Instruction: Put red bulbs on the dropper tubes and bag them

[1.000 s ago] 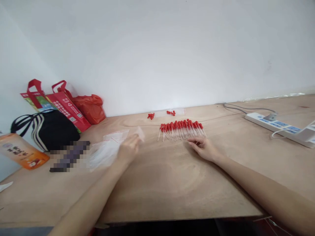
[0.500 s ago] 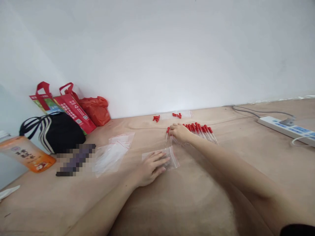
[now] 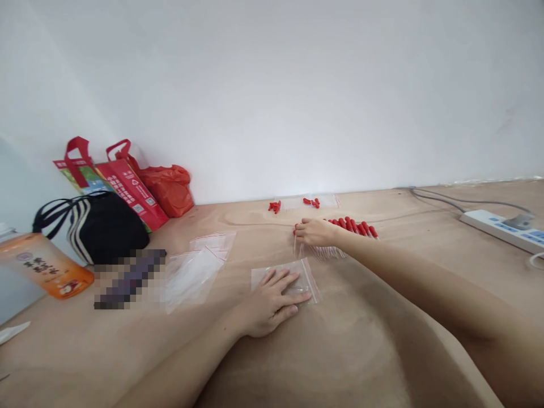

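Observation:
My left hand (image 3: pixel 272 300) lies palm down with its fingers spread on a clear zip bag (image 3: pixel 313 283), which is flat on the table. Farther off, my right hand (image 3: pixel 312 232) bends its fingers down at the left end of a row of red-topped clear droppers (image 3: pixel 351 225). Its fingertips are close together, and what lies between them is too small to make out. Behind the row are loose red caps (image 3: pixel 275 207) and a few more red caps (image 3: pixel 312 202) on another clear bag (image 3: pixel 331 201).
Several clear zip bags (image 3: pixel 198 272) lie left of my left hand. Beyond them are a blurred dark object (image 3: pixel 131 277), an orange pouch (image 3: pixel 46 266), a black drawstring bag (image 3: pixel 113 226) and red bags (image 3: pixel 172 190). A power strip (image 3: pixel 501 229) lies at the right.
The view has shifted slightly. My left hand's fingers have spread wider over the bag. My right hand stays at the left end of the row, its fingers drawn closer together.

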Demonstrator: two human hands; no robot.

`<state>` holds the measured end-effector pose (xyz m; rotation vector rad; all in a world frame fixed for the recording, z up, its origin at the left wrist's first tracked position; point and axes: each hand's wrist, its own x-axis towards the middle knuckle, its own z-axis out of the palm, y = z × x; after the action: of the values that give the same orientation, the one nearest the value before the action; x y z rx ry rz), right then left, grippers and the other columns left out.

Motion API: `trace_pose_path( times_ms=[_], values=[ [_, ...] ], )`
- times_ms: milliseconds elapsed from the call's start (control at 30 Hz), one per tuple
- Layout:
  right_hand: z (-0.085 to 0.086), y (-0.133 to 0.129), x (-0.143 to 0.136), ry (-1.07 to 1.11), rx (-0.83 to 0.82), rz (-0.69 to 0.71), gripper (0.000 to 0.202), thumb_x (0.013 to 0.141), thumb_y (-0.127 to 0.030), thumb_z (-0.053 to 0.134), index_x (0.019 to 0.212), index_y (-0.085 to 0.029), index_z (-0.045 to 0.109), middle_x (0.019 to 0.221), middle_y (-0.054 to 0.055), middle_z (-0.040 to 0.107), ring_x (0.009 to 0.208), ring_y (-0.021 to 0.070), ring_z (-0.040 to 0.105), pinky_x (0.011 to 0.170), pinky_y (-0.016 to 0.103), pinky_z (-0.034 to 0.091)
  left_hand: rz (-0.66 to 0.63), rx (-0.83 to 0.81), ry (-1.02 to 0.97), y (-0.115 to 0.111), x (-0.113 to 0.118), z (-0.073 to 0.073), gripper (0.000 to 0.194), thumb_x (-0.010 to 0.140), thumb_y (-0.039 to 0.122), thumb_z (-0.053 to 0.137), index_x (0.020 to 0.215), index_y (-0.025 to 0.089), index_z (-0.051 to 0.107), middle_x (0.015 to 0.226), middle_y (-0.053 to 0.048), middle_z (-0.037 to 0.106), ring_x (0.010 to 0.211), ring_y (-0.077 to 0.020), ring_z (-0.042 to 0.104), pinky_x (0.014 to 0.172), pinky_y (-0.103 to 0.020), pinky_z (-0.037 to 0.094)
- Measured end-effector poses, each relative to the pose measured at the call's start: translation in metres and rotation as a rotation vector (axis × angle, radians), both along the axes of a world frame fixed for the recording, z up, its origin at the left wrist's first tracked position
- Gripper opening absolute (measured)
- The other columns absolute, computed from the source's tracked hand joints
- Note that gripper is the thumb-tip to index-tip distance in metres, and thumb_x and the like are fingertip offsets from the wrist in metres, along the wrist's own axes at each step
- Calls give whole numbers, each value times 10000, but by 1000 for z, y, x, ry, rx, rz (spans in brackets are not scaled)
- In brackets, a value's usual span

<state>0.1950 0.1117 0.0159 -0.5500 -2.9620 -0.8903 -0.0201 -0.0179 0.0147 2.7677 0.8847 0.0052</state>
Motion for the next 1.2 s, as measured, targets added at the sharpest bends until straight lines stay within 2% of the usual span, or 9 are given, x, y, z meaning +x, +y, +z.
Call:
trace_pose_path(
  times_ms=[167, 333, 467, 600, 700, 833, 1000, 1100, 1200],
  values=[
    [7, -3, 6, 36, -11, -7, 208, 850, -118, 391, 820, -129, 597, 810, 83, 609, 774, 167, 502, 709, 295, 323, -8, -1, -2, 0, -1, -1, 370, 897, 317, 365, 1259, 388, 380, 1403, -27, 276, 1290, -272, 204, 1021, -524, 169],
    [16, -35, 34, 351, -57, -86, 295, 878, -121, 287, 950, -113, 573, 871, 108, 596, 804, 179, 498, 759, 320, 335, -8, -14, -27, -1, -1, -1, 357, 894, 317, 373, 1243, 392, 402, 1404, -2, 275, 1293, -263, 199, 1028, -514, 162],
    [0, -81, 66, 513, -83, -199, 343, 849, -117, 310, 1095, -169, 544, 884, 96, 569, 778, 182, 489, 729, 328, 345, -41, -64, -55, 1, 5, 4, 334, 891, 313, 380, 1211, 376, 451, 1395, 9, 296, 1290, -254, 213, 1036, -502, 156],
    [-25, -118, 85, 526, -129, -316, 454, 793, -68, 340, 1168, -251, 518, 797, 55, 543, 684, 152, 473, 624, 275, 345, -2, -100, -174, 5, 14, 7, 345, 861, 263, 426, 1205, 277, 451, 1274, -25, 463, 1199, -199, 378, 1015, -402, 270],
    [-34, -128, 87, 534, -152, -337, 435, 800, -81, 355, 1146, -271, 537, 829, 55, 549, 690, 142, 477, 610, 261, 348, 21, -98, -267, 9, 18, 3, 355, 828, 249, 472, 1181, 227, 439, 1208, -39, 512, 1132, -183, 442, 973, -349, 333],
    [-33, -127, 84, 498, -141, -331, 395, 826, -113, 363, 1125, -286, 553, 812, 52, 553, 696, 146, 479, 611, 267, 348, 3, -69, -306, 10, 18, -6, 364, 842, 258, 455, 1202, 229, 413, 1231, -37, 492, 1158, -184, 412, 997, -357, 295],
    [-31, -128, 77, 471, -165, -309, 390, 815, -105, 389, 1131, -270, 547, 795, 55, 558, 712, 157, 489, 625, 278, 366, 18, -85, -312, 10, 20, -6, 393, 830, 249, 469, 1217, 229, 400, 1240, -36, 487, 1158, -185, 412, 1001, -361, 291],
    [-29, -134, 72, 541, -266, -286, 373, 825, -105, 361, 1125, -237, 538, 842, 67, 565, 769, 176, 509, 670, 306, 404, 37, -99, -314, 11, 26, -5, 400, 814, 251, 491, 1205, 222, 413, 1238, -46, 488, 1155, -196, 415, 991, -370, 301],
    [-24, -142, 68, 707, -478, -268, 331, 836, -116, 332, 1097, -204, 516, 947, 89, 547, 841, 176, 519, 725, 320, 436, 41, -100, -339, 10, 37, -8, 387, 802, 245, 506, 1181, 213, 434, 1217, -56, 500, 1140, -202, 426, 976, -373, 318]
  ],
)
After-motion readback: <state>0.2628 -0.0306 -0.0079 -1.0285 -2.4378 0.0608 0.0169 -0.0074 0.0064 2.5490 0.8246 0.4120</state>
